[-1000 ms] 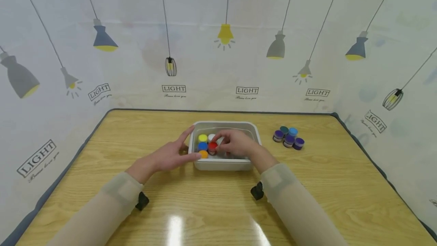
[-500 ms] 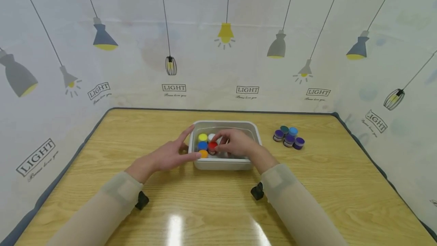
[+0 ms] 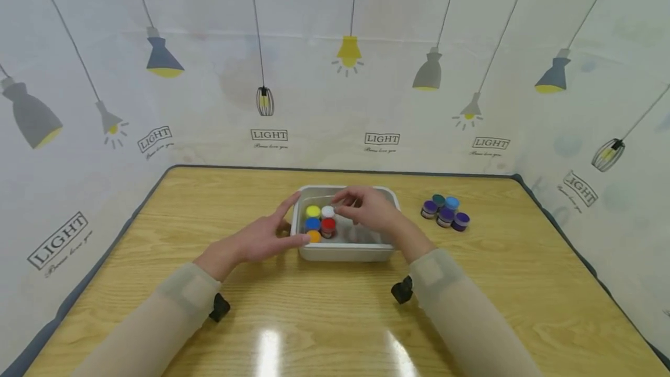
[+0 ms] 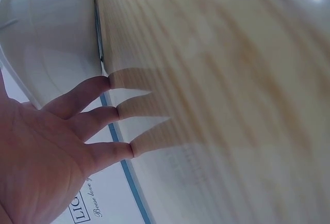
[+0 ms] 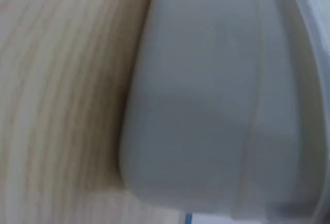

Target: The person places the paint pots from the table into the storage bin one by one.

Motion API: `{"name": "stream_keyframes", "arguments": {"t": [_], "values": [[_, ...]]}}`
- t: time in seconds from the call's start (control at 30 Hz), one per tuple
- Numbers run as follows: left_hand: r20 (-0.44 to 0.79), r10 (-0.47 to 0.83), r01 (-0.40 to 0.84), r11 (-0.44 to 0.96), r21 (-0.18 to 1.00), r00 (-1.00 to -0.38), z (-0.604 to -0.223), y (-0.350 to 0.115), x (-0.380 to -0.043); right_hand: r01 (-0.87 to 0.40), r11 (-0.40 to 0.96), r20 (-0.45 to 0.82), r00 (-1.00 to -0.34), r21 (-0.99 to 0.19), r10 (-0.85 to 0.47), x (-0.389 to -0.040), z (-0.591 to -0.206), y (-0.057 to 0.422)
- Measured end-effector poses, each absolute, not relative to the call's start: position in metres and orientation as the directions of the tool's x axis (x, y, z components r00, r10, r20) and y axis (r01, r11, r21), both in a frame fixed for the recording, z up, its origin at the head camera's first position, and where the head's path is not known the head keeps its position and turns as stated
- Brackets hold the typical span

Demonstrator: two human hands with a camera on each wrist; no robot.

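Note:
A pale grey plastic tub (image 3: 345, 253) stands on the table, holding small paint jars. Inside at its left are a yellow-lidded jar (image 3: 313, 212), a blue-lidded jar (image 3: 313, 224), an orange-lidded jar (image 3: 314, 237), a white-lidded jar (image 3: 327, 212) and a red-lidded jar (image 3: 328, 226). My left hand (image 3: 262, 236) rests at the tub's left side, thumb over the near rim by the orange lid, index along the left rim. Its other fingers reach down straight to the table in the left wrist view. Over the tub, my right hand (image 3: 369, 208) has thumb and index fingertips close beside the white lid.
Right of the tub stand more jars: a dark green one (image 3: 438, 199), a light blue one (image 3: 452, 203) and several purple ones (image 3: 446, 217). The wooden table (image 3: 314, 313) meets a lamp-printed wall covering (image 3: 324, 86) at the back. The right wrist view shows mostly the tub's outer wall (image 5: 206, 100).
My right hand has left the red-lidded jar and moved up and back, to beside the white-lidded jar. The left hand has stayed at the tub's left side.

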State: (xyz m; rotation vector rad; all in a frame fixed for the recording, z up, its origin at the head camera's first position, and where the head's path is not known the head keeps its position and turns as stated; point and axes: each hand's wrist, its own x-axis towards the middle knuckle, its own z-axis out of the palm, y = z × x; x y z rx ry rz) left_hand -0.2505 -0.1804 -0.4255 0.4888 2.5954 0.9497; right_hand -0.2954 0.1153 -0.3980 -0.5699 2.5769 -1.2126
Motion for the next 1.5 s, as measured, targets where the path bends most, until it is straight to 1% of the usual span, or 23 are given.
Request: {"name": "stream_keyframes", "arguments": {"t": [0.3, 0.57, 0.73, 0.93, 1.07, 1.27, 1.5], "values": [[-0.186, 0.429, 0.213, 0.723, 0.657, -0.884, -0.426, -0.181, -0.251, -0.275, 0.562, 0.023, -0.911, -0.780, -0.412, -0.292, -0.382, 0.151], [-0.203, 0.418, 0.194, 0.730, 0.655, -0.885, -0.424, -0.180, -0.251, -0.270, 0.573, 0.053, -0.929, -0.774, -0.366, -0.280, -0.372, 0.201], [-0.208, 0.423, 0.194, 0.728, 0.657, -0.882, -0.424, -0.181, -0.251, -0.263, 0.561, 0.081, -0.941, -0.785, -0.328, -0.276, -0.376, 0.235], [-0.207, 0.425, 0.198, 0.729, 0.656, -0.881, -0.425, -0.180, -0.251, -0.190, 0.596, 0.031, -0.963, -0.780, -0.267, -0.264, -0.382, 0.276], [-0.206, 0.425, 0.197, 0.727, 0.658, -0.881, -0.426, -0.179, -0.251, -0.167, 0.644, 0.018, -0.973, -0.746, -0.232, -0.255, -0.388, 0.306], [-0.200, 0.426, 0.201, 0.725, 0.659, -0.882, -0.426, -0.180, -0.251, -0.166, 0.697, 0.035, -0.980, -0.697, -0.198, -0.249, -0.397, 0.346], [-0.192, 0.436, 0.205, 0.711, 0.672, -0.879, -0.425, -0.181, -0.251, -0.122, 0.737, 0.011, -0.988, -0.664, -0.153, -0.253, -0.411, 0.375]]}}
